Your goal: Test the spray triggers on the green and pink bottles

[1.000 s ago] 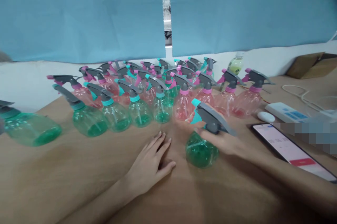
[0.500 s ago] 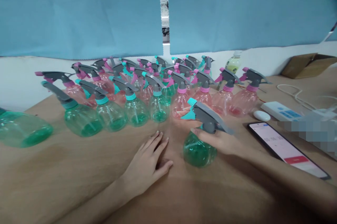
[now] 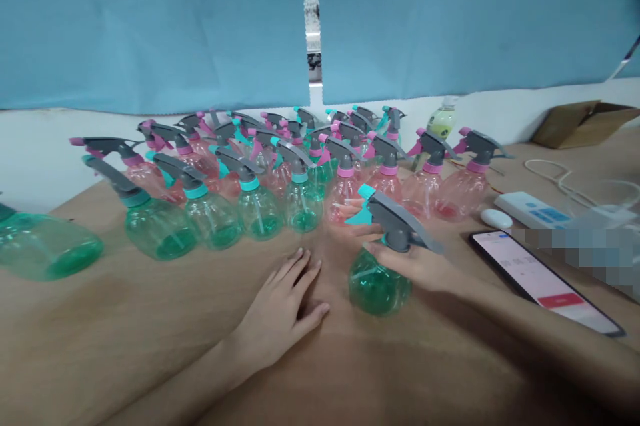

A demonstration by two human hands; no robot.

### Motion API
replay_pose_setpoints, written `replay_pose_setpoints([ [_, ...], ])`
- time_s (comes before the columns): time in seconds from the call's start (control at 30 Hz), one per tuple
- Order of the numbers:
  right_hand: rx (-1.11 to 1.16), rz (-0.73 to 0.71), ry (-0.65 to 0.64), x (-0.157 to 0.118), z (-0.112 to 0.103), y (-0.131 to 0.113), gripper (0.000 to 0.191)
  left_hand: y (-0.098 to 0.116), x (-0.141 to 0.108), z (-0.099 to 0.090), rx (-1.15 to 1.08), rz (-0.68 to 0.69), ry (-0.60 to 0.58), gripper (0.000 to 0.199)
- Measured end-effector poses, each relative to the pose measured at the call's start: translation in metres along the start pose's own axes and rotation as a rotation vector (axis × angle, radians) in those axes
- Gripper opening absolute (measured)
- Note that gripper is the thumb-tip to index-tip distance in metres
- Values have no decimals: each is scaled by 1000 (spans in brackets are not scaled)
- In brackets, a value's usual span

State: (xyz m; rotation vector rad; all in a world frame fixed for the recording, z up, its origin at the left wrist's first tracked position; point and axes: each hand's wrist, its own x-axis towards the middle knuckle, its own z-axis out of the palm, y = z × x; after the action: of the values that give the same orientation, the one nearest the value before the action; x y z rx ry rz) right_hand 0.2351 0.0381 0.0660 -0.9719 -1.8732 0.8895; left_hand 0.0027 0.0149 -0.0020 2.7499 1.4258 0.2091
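Observation:
My right hand [image 3: 420,266] is around the neck of a green spray bottle [image 3: 380,286] with a grey head and turquoise nozzle and trigger. Its thumb lies across the near side of the neck, and the other fingers show behind, partly hidden by the head. The bottle stands nearly upright at the table's middle. Flat on the wood to its left rests my left hand [image 3: 277,313], palm down, fingers spread and holding nothing. Just beyond it stand another green spray bottle [image 3: 303,209] and a pink spray bottle [image 3: 343,196].
Several pink and green spray bottles crowd the back of the table [image 3: 165,346]. One green bottle [image 3: 50,249] leans at the left edge. On the right are a phone [image 3: 545,286], a white rounded object [image 3: 496,218], a power strip [image 3: 533,211], cables and a cardboard box [image 3: 575,126].

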Motion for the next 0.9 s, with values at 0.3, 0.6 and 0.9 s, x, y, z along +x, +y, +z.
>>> replay_pose_setpoints([
  [0.3,-46,-40,7,0,-1,6,20,0,0,-1,8,10,-4,59],
  [0.6,-86,-25,-4,0,-1,7,41,-1,-1,0,-7,6,10,58],
  [0.9,-75,-34,-15,-1,-2,16,20,-1,0,0,10,14,-4,59],
])
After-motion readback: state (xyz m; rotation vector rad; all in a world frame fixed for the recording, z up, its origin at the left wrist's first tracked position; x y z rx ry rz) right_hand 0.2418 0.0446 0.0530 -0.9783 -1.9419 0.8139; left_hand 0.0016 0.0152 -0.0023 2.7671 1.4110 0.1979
